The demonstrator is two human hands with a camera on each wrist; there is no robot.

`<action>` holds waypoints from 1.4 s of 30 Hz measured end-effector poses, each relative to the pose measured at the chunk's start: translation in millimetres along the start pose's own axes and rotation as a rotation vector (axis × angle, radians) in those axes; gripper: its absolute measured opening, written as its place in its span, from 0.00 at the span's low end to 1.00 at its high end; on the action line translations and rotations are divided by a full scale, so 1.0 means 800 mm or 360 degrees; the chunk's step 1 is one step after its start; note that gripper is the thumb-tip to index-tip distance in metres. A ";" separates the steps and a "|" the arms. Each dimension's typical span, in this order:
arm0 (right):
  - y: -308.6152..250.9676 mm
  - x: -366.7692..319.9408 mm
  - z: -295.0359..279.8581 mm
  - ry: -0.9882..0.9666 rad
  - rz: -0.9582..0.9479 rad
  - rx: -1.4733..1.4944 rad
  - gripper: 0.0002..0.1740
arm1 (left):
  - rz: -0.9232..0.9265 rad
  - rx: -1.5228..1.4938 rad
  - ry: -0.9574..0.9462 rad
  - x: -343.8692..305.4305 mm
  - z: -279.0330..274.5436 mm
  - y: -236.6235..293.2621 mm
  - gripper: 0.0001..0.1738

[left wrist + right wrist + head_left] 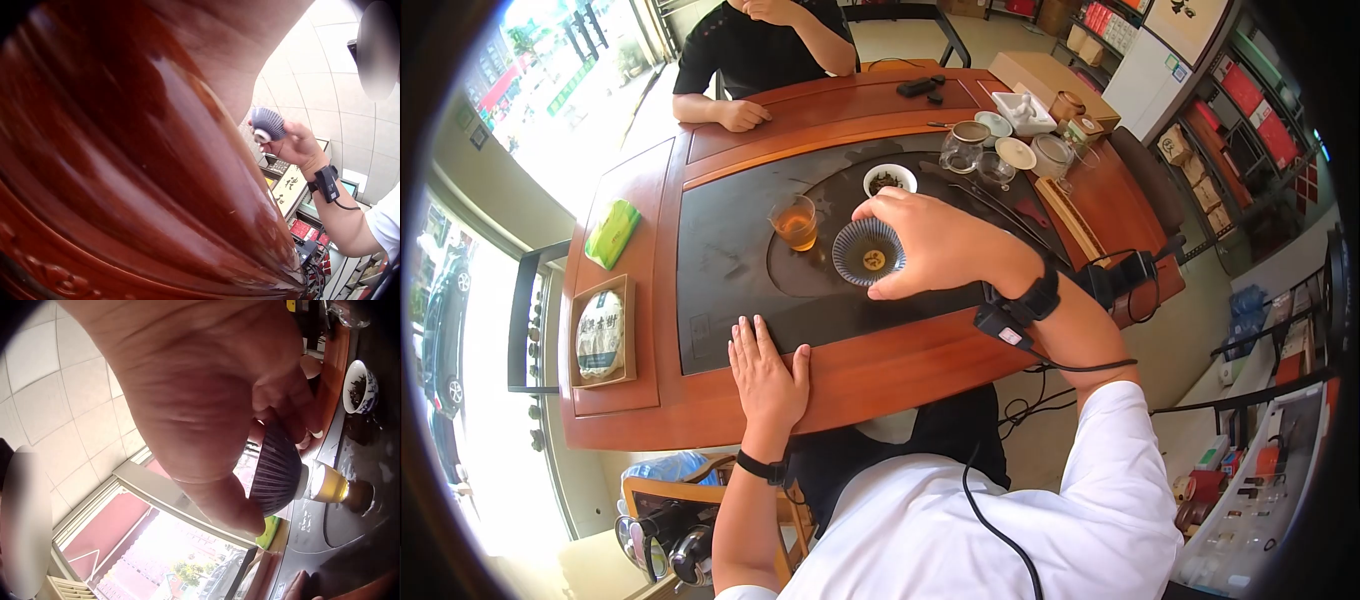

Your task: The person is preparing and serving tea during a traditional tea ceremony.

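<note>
Pinching the striped bowl (pixel 855 243) above the table (pixel 880 350) in the right hand (pixel 945 240); spreading the left hand (pixel 770 383) flat at seven o'clock; probably past brewing the tea (pixel 799 236), with setting down left.

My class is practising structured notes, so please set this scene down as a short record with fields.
Right hand: right hand grips the striped bowl, thumb opposite fingers
Bowl position: raised above the dark panel
Bowl contents: yellow patch at the bottom; liquid or pattern, cannot tell
Left hand: left hand lies flat, fingers on the panel
Left of bowl: glass cup with amber liquid
Beyond bowl: white bowl holding dark leaves
Table's left side: green packet, boxed round package
Across table: seated person in black
</note>
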State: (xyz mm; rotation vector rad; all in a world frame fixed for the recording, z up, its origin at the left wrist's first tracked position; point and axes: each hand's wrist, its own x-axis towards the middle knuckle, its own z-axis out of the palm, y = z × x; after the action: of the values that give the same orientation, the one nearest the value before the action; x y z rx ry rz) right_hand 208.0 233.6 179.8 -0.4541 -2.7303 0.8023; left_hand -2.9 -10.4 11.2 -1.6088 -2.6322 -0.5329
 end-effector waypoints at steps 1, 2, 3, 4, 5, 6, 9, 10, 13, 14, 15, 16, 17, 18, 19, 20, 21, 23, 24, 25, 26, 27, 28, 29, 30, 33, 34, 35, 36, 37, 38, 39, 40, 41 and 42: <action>-0.015 -0.004 -0.014 -0.0040 -0.0031 0.0030 0.46 | 0.0003 -0.0002 0.0001 0.000 0.000 0.000 0.51; -0.030 -0.010 -0.027 -0.0082 -0.0062 0.0061 0.46 | 0.0005 -0.0003 0.0001 0.000 0.000 0.000 0.50; -0.043 -0.015 -0.037 -0.0124 -0.0092 0.0094 0.46 | 0.0006 -0.0005 -0.0002 0.000 0.000 0.000 0.50; -0.054 -0.019 -0.045 -0.0152 -0.0156 0.0138 0.46 | 0.0005 0.0000 -0.0005 0.001 0.000 0.000 0.50; -0.063 -0.024 -0.052 -0.0182 -0.0219 0.0185 0.46 | 0.0002 0.0006 -0.0012 0.000 0.000 0.000 0.51; -0.072 -0.027 -0.058 -0.0209 -0.0282 0.0231 0.46 | 0.0002 0.0013 -0.0018 0.001 0.001 -0.001 0.51; -0.098 -0.037 -0.075 -0.0252 -0.0521 0.0321 0.48 | 0.0111 0.0094 -0.0002 -0.001 0.005 -0.009 0.50; -0.106 -0.040 -0.077 -0.0256 -0.0596 0.0399 0.48 | 0.0083 0.0061 0.0002 0.000 0.004 -0.007 0.50; -0.133 -0.047 -0.086 -0.0331 -0.0738 0.0554 0.47 | 0.0031 -0.0005 0.0016 0.002 0.005 -0.005 0.50; -0.143 -0.049 -0.092 -0.0401 -0.0731 0.0555 0.47 | 0.0025 0.0006 0.0026 0.003 0.005 -0.003 0.50; -0.149 -0.050 -0.095 -0.0436 -0.0743 0.0595 0.46 | 0.0018 0.0019 0.0032 0.004 0.004 -0.001 0.50; -0.154 -0.050 -0.098 -0.0471 -0.0755 0.0635 0.45 | 0.0010 0.0031 0.0040 0.003 0.001 0.002 0.50; -0.159 -0.048 -0.098 -0.0470 -0.0785 0.0708 0.44 | 0.0020 0.0031 0.0049 0.001 -0.002 0.004 0.51; -0.160 -0.049 -0.093 -0.0440 -0.0837 0.0748 0.43 | 0.0013 0.0049 0.0046 0.001 0.002 0.001 0.52; -0.160 -0.049 -0.089 -0.0410 -0.0889 0.0787 0.43 | 0.0008 0.0066 0.0047 0.002 0.011 -0.006 0.53; -0.161 -0.050 -0.084 -0.0380 -0.0942 0.0825 0.42 | 0.0004 0.0083 0.0048 0.004 0.020 -0.013 0.53; -0.161 -0.050 -0.077 -0.0340 -0.1013 0.0836 0.42 | 0.0008 0.0100 0.0057 0.005 0.022 -0.015 0.55; -0.161 -0.052 -0.069 -0.0302 -0.1065 0.0809 0.42 | -0.0011 0.0076 0.0020 0.005 0.018 -0.014 0.55; -0.161 -0.055 -0.067 -0.0290 -0.1081 0.0788 0.42 | -0.0022 0.0063 0.0001 0.005 0.014 -0.011 0.54; -0.160 -0.057 -0.065 -0.0278 -0.1100 0.0768 0.42 | -0.0029 0.0059 -0.0004 0.005 0.012 -0.009 0.54; -0.158 -0.059 -0.067 -0.0278 -0.1108 0.0747 0.42 | -0.0037 0.0055 -0.0009 0.004 0.010 -0.006 0.54; -0.158 -0.061 -0.068 -0.0273 -0.1114 0.0728 0.42 | -0.0046 0.0050 -0.0014 0.005 0.009 -0.005 0.53; -0.158 -0.063 -0.070 -0.0268 -0.1116 0.0714 0.42 | -0.0043 0.0052 -0.0011 0.004 0.008 -0.004 0.53; -0.157 -0.066 -0.071 -0.0261 -0.1121 0.0698 0.42 | -0.0039 0.0052 -0.0010 0.004 0.007 -0.003 0.52; -0.156 -0.067 -0.074 -0.0257 -0.1123 0.0684 0.43 | -0.0034 0.0050 -0.0007 0.004 0.007 -0.002 0.52; -0.156 -0.073 -0.074 -0.0257 -0.1127 0.0650 0.43 | -0.0037 0.0040 -0.0011 0.003 0.003 0.002 0.51; -0.157 -0.074 -0.071 -0.0251 -0.1133 0.0639 0.43 | -0.0041 0.0036 -0.0013 0.002 0.003 0.003 0.51; -0.155 -0.075 -0.072 -0.0249 -0.1144 0.0632 0.43 | -0.0046 0.0033 -0.0012 0.002 0.003 0.004 0.51; -0.154 -0.075 -0.069 -0.0249 -0.1160 0.0633 0.43 | -0.0052 0.0030 -0.0010 0.003 0.003 0.004 0.51; -0.154 -0.077 -0.068 -0.0248 -0.1166 0.0627 0.43 | -0.0056 0.0026 -0.0015 0.003 0.003 0.005 0.51; -0.151 -0.078 -0.066 -0.0236 -0.1180 0.0614 0.43 | -0.0060 0.0022 -0.0021 0.003 0.001 0.005 0.51; -0.149 -0.078 -0.065 -0.0228 -0.1186 0.0603 0.43 | -0.0063 0.0018 -0.0025 0.003 0.001 0.006 0.51; -0.150 -0.078 -0.065 -0.0222 -0.1198 0.0601 0.43 | -0.0057 0.0019 -0.0027 0.003 0.001 0.005 0.51; -0.149 -0.079 -0.065 -0.0222 -0.1199 0.0599 0.43 | -0.0051 0.0019 -0.0031 0.003 0.002 0.004 0.50; -0.148 -0.079 -0.065 -0.0218 -0.1207 0.0593 0.43 | -0.0044 0.0019 -0.0034 0.003 0.002 0.003 0.50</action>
State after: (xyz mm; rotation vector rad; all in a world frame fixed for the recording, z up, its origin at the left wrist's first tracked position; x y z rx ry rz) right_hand 256.8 140.8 278.9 0.6903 -2.4537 1.0813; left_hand -1.7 -7.1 10.9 -1.5858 -2.6718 -0.5022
